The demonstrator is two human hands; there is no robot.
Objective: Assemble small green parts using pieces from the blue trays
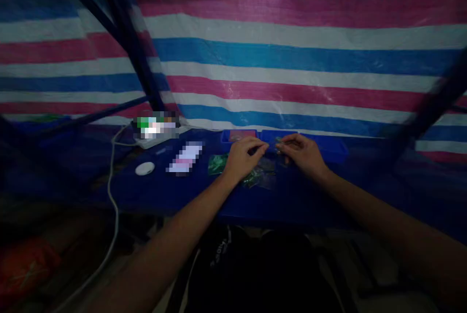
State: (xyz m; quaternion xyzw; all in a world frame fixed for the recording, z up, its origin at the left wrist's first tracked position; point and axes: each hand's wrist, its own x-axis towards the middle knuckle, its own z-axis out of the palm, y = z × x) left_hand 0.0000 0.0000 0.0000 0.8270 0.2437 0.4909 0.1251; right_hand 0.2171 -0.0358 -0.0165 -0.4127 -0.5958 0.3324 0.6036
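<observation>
Both my hands rest on a dark blue table (pixel 175 191) in dim light. My left hand (pixel 243 157) has its fingers curled, pinching something I cannot make out. Close beside it, my right hand (pixel 301 153) pinches a small thin object (pixel 282 144) at its fingertips. Under and between the hands lie clear plastic bags (pixel 260 176) with small greenish parts. A green packet (pixel 218 164) lies just left of my left hand.
Blue trays (pixel 330 150) stand behind the hands against a striped tarp wall (pixel 292 60). At left are a white round disc (pixel 145 168), a power strip (pixel 153 139) with a white cable (pixel 112 191), and dark poles (pixel 127 36).
</observation>
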